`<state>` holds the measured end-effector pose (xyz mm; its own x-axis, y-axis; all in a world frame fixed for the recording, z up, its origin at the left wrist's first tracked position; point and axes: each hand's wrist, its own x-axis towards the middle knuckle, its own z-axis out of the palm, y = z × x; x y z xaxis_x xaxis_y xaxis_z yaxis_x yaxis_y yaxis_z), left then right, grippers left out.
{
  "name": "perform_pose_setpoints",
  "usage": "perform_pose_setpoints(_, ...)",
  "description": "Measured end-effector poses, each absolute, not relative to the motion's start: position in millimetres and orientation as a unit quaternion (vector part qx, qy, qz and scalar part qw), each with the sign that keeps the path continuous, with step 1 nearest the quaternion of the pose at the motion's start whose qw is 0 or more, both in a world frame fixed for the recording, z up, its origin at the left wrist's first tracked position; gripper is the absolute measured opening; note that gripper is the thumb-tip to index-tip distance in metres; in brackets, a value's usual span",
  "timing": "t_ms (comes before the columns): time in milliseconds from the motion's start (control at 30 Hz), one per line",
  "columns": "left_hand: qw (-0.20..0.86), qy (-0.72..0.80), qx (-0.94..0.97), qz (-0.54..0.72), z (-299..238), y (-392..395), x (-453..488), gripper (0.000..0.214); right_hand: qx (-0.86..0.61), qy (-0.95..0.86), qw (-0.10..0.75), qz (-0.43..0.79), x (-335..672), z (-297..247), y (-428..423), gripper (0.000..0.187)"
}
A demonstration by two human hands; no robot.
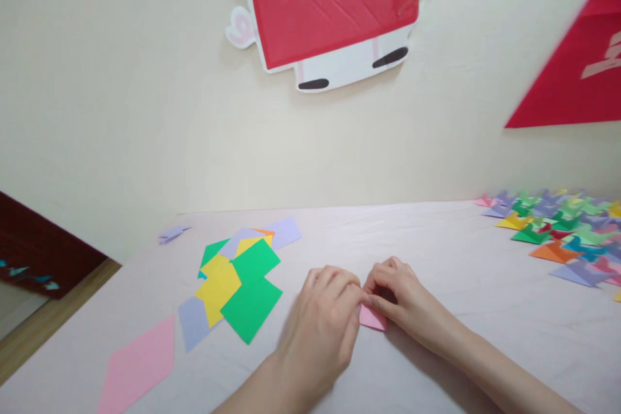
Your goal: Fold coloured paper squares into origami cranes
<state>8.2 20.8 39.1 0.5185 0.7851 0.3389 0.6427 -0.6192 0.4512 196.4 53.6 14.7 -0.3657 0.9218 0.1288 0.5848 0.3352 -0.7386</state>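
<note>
Cream wall (145, 90) rises behind a worktop (427, 233) covered in pale pinkish material, whose far edge runs along the foot of it. On that wall are a red-and-white cutout (334, 6) and, farther right, a red panel (572, 77) with pale marks. Beyond the slanting left edge, a dark brown surface (53, 246) stands over wood-toned flooring (63, 301). Between the person's hands, toward the near side of the worktop and right of its middle, sits the pink paper (373, 318). It is small, plain and light pink; only a lower part shows, with a straight bottom edge and a neat corner, the rest being covered by fingers. The right hand (402, 291) pinches it at the top, thumb and forefinger meeting at their tips and bowed apart behind them. The left hand (325, 320) is turned back upward, fingers curled close together and reaching the same spot; I cannot tell whether they grip. Left of the hands, green sheets (251, 310), yellow sheets (220, 283) and lilac sheets (193, 322) overlap, while a larger pink sheet (138, 365) lies nearer the left edge. One folded lilac piece (173, 234) rests by the far left corner, and many-coloured folded pieces (557, 233) crowd the far right.
</note>
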Motion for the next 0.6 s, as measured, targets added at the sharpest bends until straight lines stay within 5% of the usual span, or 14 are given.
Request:
perform_pose_setpoints(100,0.118,0.342,0.912,0.192,32.5,23.2,5.4,0.022,-0.477,-0.795,0.282,0.246,198.7,9.2,56.7,0.004)
perform_pose_setpoints(600,0.105,0.311,0.936,0.126,21.8,25.8,2.9,0.033,-0.494,-0.798,0.272,0.214,209.3,-0.2,46.0,0.026)
